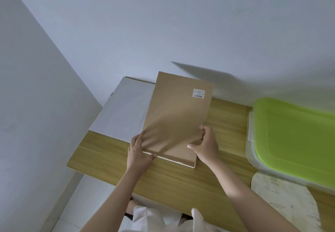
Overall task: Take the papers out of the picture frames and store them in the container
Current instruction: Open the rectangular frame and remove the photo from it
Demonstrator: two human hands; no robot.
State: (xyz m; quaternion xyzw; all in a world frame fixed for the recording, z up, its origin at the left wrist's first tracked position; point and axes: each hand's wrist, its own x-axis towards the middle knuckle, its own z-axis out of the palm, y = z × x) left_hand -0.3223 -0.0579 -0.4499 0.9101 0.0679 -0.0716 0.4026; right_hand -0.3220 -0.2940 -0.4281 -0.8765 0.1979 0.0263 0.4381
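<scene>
A picture frame point(176, 115) is tilted up off the wooden table point(181, 179), its brown backing board toward me with a small white barcode label near the top right. Its white lower edge rests on the table. My left hand point(138, 153) grips the frame's lower left corner, thumb along the bottom edge. My right hand point(205, 144) grips the lower right side, thumb on the backing and fingers round the edge. The container point(251, 139) with a green lid point(293, 141) stands at the right. A sheet of paper point(284, 201) lies in front of it.
A white sheet or board point(123, 110) lies flat at the table's far left, partly under the frame. White walls close off the left and back. The table's front edge runs just ahead of my white clothing.
</scene>
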